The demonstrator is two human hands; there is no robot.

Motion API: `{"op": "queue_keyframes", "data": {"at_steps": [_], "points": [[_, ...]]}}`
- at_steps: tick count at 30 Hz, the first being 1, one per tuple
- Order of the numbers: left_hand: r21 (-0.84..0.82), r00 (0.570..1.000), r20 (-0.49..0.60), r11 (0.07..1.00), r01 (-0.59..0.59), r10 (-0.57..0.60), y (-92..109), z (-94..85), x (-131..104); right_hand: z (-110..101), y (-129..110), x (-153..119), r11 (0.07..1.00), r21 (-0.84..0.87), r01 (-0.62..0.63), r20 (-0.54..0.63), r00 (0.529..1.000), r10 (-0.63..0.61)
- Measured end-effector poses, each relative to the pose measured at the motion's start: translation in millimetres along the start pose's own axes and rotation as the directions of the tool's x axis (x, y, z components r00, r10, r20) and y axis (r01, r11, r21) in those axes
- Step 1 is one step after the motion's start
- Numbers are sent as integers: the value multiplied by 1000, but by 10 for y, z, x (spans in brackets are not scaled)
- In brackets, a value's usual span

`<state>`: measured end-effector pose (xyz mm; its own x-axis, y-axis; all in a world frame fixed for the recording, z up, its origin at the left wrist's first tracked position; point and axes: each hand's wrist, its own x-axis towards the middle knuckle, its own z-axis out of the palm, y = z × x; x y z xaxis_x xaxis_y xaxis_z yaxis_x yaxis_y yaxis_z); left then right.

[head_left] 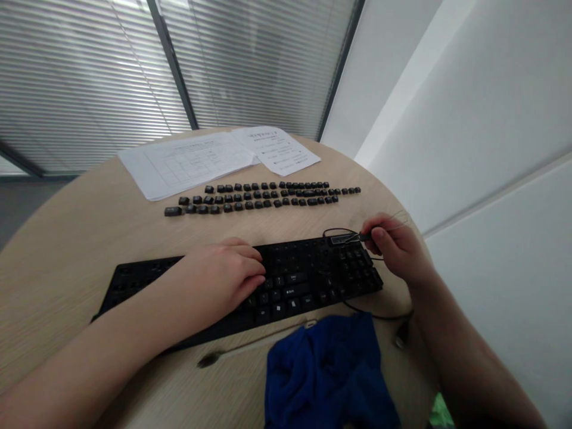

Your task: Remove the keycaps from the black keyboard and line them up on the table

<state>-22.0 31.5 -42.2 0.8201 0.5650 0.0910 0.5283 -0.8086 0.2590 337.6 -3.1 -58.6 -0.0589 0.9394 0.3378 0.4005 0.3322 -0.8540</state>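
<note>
**Keyboard [308,253] partly stripped of its keycaps [267,195]**

To the left of the left hand [227,271], the left end of the keyboard shows bare key sockets; the forearm hides part of it. Beyond this hand, on the far side of the table [71,256], lie printed sheets of paper [196,158]. The left hand itself lies palm down across the middle of the keyboard, fingers close together; whether it pinches anything cannot be told. Nearer the wearer than this hand, a slender brush [250,345] lies along the keyboard's near edge.

Beyond the left hand and reaching to its right, the removed keycaps stand in three ordered rows, well apart from the keyboard. Just right of its fingertips, Enter, Shift and lower-row keys remain seated, while the upper rows look bare. The work may thus be judged well advanced but incomplete: these keys and apparently the number pad, just left of the right hand [397,247], are left.

Between the two hands, nearer the wearer, is a crumpled blue cloth [333,369]. The right hand, at the keyboard's far right corner, pinches the dark handle of a wire puller [365,236] between thumb and fingers, its wires pointing left over the board. A dark cable [379,317] curves below this hand.
</note>
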Motion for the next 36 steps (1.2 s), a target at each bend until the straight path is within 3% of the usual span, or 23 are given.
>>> {"op": "queue_keyframes", "data": {"at_steps": [6,14,25,30,36], "points": [[12,1000,13,1000,18,-18,-22,4,-13,-7,28,22,998,-36,47,-32,998,-48],[3,998,42,999,51,-51,3,-29,-23,19,12,-11,997,77,19,-63,998,-14],[-47,997,40,997,62,-60,-8,-44,-16,-14,63,-29,998,-4,60,-176,983,-60],[-67,998,36,996,56,-54,-27,-49,-12,-14,47,-28,997,7,72,-143,987,-71],[-38,997,26,996,75,-74,-59,-37,1,-22,0,-22,992,-93,-82,-30,996,79]]}}
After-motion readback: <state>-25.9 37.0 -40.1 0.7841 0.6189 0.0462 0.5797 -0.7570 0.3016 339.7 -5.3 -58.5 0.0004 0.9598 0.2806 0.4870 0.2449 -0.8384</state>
